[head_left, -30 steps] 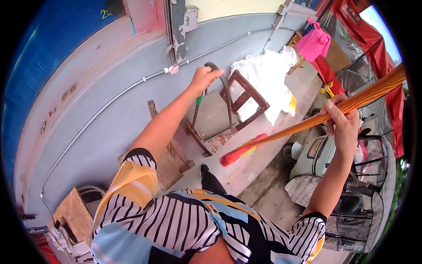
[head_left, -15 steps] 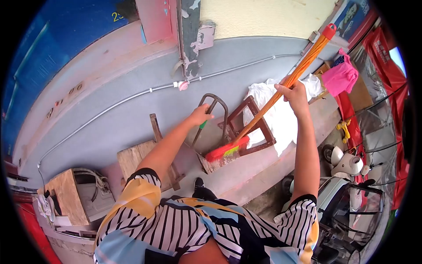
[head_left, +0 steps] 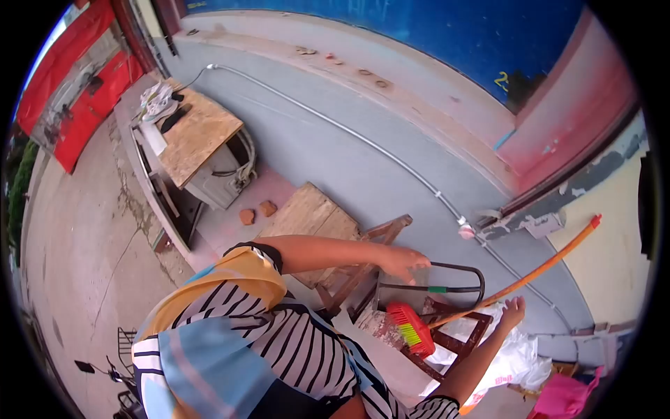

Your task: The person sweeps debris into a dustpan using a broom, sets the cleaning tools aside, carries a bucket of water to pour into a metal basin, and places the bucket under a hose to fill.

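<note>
Left hand: at centre right of the frame, fingers extended and loosely apart, no closed grip seen; the left hand (head_left: 405, 264) lies at the near end of the dark metal loop handle with a green band (head_left: 453, 288); contact cannot be told
Right hand: at lower right, fingers part-curled and empty; the right hand (head_left: 513, 312) is just beside the broom pole, apparently apart from it
Broom: long orange wood-grained broom with a red cap and a red head of yellow-green bristles (head_left: 523, 281), slanting from right of the frame to lower centre, head down beside a dark-red wooden frame (head_left: 464, 342)
Handling, as judged: broom light, pole stiff and fairly smooth, bristles springy, little to break; best held around mid-pole, since the head end weighs more
Loop handle, as judged: rigid and hard; best taken at the bar near the green band
Surroundings: crumpled white sheeting (head_left: 494, 355) lies at lower right, near the dark-red frame
</note>
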`<control>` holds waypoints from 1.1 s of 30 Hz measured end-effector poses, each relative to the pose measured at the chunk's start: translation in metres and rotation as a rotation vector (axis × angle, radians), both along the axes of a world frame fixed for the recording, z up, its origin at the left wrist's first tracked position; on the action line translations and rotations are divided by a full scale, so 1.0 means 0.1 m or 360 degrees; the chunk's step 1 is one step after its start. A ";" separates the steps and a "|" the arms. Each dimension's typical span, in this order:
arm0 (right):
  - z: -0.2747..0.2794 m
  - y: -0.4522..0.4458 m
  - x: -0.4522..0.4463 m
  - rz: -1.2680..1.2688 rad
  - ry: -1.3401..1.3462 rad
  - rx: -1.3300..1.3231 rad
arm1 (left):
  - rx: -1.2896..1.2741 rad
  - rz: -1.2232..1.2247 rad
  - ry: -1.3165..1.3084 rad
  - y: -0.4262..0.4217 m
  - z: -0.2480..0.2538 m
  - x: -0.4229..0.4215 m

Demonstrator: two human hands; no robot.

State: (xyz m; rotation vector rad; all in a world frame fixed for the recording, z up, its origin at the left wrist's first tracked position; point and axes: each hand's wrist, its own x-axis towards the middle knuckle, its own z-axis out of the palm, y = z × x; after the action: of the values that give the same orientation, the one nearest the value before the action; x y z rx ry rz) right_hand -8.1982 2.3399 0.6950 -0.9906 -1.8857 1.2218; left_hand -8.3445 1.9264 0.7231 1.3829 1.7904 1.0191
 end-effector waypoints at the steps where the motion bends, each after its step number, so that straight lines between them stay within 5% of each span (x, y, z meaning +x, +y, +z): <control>1: 0.10 -0.16 0.09 -0.0068 -0.0044 0.0230 | -0.0017 0.0138 -0.0125 -0.38 0.06 -0.04; 4: 0.13 -0.81 0.38 0.0007 0.0035 0.0508 | 0.0019 0.0474 -0.0477 -1.51 0.09 -0.01; 5: 0.28 -1.39 0.34 0.0035 0.0123 0.0072 | 0.0029 0.0597 -0.0575 -1.88 0.01 0.02; 6: 0.19 -1.72 0.29 0.0118 0.0096 0.0219 | 0.0043 0.0711 -0.0675 -2.24 -0.04 0.06; 9: 0.03 -2.86 -0.07 0.0585 0.0126 0.0198 | -0.0202 0.1043 -0.0538 -3.22 -0.08 0.27; 11: 0.47 -4.06 -0.44 0.0894 0.0147 -0.0170 | -0.0436 0.1136 -0.0303 -3.78 -0.37 0.40; 15: 0.70 -5.71 -1.22 0.1571 0.0044 -0.0140 | -0.0879 0.1291 0.0083 -4.90 -1.36 0.73; 20: 0.58 -7.62 -1.79 0.2424 0.0230 0.0375 | -0.1221 0.2004 -0.0379 -6.45 -2.16 1.63; 23: 0.38 -8.55 -1.90 0.2757 -0.0313 -0.0130 | -0.1242 0.2491 -0.0613 -7.25 -2.47 2.44; 27: 0.18 -9.77 -1.76 0.3107 -0.0618 0.0222 | -0.1486 0.2956 -0.1063 -7.94 -2.47 3.44; 33: -0.14 -11.37 -1.66 0.3538 -0.0591 0.0328 | -0.1203 0.3634 -0.1387 -8.10 -2.68 4.25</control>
State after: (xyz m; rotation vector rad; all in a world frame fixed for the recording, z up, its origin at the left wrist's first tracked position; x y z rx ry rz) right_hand -8.3645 1.2031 0.6814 1.8094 -3.0198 1.5735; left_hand -7.9192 1.1160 0.4548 -1.8864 1.8889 1.0669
